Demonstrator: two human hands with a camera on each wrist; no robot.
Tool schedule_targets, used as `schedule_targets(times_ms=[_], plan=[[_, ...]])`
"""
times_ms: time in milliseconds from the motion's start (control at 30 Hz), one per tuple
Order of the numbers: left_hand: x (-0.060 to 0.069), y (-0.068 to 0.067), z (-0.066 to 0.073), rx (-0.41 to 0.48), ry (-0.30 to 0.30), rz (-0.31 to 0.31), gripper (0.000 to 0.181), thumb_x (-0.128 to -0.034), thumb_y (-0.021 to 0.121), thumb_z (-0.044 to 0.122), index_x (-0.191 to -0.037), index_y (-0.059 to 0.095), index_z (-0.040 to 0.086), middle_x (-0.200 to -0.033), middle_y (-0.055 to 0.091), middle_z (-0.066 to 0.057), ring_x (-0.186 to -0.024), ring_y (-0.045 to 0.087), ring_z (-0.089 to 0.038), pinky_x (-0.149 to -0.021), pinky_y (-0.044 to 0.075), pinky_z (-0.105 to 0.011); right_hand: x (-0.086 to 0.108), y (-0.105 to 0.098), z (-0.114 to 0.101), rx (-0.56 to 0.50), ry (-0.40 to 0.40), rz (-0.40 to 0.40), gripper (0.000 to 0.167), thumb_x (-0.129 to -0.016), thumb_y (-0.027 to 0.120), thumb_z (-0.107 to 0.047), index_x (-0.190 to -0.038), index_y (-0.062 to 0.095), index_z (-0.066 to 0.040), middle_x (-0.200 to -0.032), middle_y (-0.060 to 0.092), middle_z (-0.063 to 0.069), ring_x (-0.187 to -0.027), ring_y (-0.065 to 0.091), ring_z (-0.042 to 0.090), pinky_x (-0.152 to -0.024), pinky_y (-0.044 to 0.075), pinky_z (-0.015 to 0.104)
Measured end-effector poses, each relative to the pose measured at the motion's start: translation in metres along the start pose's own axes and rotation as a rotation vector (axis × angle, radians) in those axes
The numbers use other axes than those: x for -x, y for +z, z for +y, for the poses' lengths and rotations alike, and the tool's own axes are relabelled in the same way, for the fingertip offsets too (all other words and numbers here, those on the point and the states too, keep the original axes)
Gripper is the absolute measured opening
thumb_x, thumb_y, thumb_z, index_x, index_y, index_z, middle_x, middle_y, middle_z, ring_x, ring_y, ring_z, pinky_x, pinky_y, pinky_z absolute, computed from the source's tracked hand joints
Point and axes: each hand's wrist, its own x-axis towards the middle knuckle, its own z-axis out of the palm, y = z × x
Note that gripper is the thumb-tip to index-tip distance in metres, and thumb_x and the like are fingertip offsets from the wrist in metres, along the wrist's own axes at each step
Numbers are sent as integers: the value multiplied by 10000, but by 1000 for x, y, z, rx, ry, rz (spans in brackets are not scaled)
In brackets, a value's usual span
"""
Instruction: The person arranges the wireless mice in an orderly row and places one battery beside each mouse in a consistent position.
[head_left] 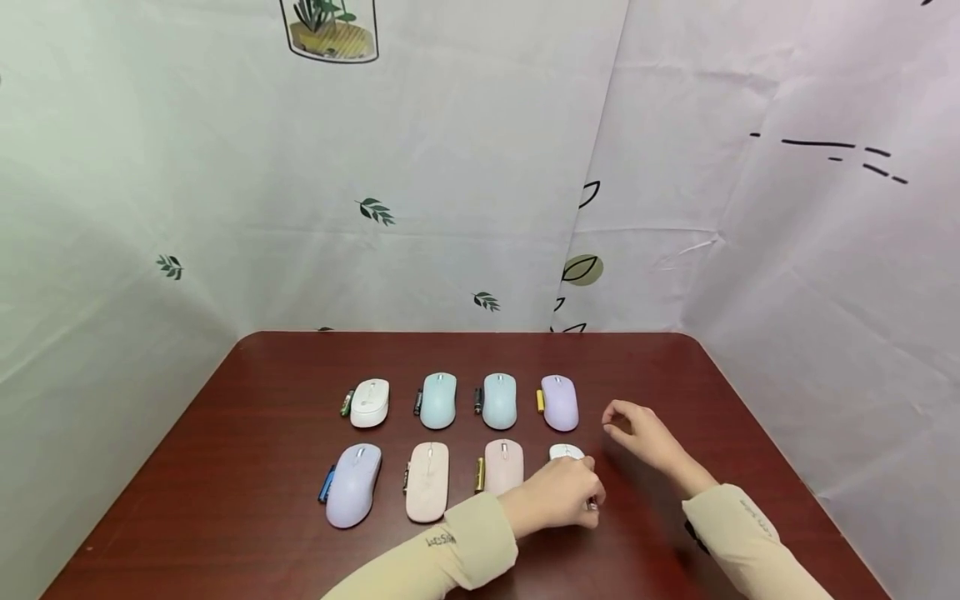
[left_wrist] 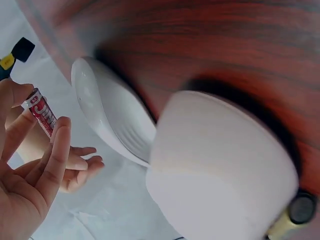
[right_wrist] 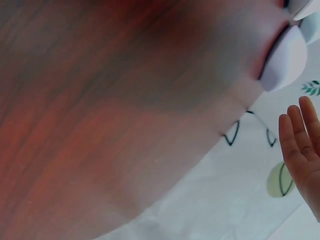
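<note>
My left hand (head_left: 561,492) pinches a small red battery (left_wrist: 42,113) between thumb and fingers, clear of the table in the left wrist view. In the head view this hand hides most of a white mouse (head_left: 566,451) at the front row's right end. A pale pink mouse (head_left: 504,467) sits just left of it, partly behind the wrist, with a gold battery (head_left: 480,475) along its left side. Over the table's right part, my right hand (head_left: 643,433) holds nothing, its fingers loosely bent. Nearest to it is a lilac mouse (head_left: 559,403) with a yellow battery (head_left: 540,402) beside it.
Two light blue mice (head_left: 438,401) and a white mouse (head_left: 370,403) fill out the back row. At the front left lie a lavender mouse (head_left: 354,486) and a cream mouse (head_left: 427,482). Each has a battery at its left. Patterned cloth (head_left: 450,167) surrounds the dark red table (head_left: 247,450).
</note>
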Motion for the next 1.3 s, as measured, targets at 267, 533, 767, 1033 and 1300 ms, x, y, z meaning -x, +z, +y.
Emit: schedule_targets(times_ms=[267, 533, 767, 1033, 1300], plan=[[19, -8, -13, -13, -69, 14, 75, -685, 741, 249, -760, 739, 242, -712, 550, 91, -606, 467, -1, -491, 333, -129, 1, 5, -23, 5, -98, -107, 117, -818, 666, 4, -875, 608, -81, -840, 617, -48, -844, 625, 164, -748, 511, 344], [32, -3, -24, 2, -174, 16, 77, -689, 752, 280, -761, 741, 256, -747, 594, 103, -657, 517, -42, -535, 358, -150, 8, 9, -46, 36, -164, -299, 155, -827, 671, -50, -971, 615, -51, -942, 640, 41, -895, 610, 237, -789, 503, 350], [30, 1, -32, -60, -271, -38, 280, -712, 774, 385, -926, 680, 229, -803, 653, 93, -719, 503, -85, -550, 356, -198, 9, 11, -56, 80, -174, -413, 342, -799, 728, -166, -1083, 590, -33, -1063, 606, 72, -963, 577, 240, -825, 480, 339], [30, 7, -34, -56, -367, -84, 379, -686, 817, 376, -856, 519, 214, -750, 559, 109, -733, 397, -90, -585, 252, -215, 11, 17, -59, 120, -107, -473, 515, -744, 786, -214, -1166, 579, 0, -1122, 567, 123, -987, 544, 280, -810, 484, 385], [27, 12, -33, -12, -392, -75, 365, -628, 854, 296, -647, 500, 209, -675, 520, 104, -729, 378, -101, -596, 241, -240, 9, 16, -62, 144, -93, -486, 564, -726, 800, -216, -1181, 575, 31, -1137, 569, 148, -1000, 551, 304, -810, 491, 397]])
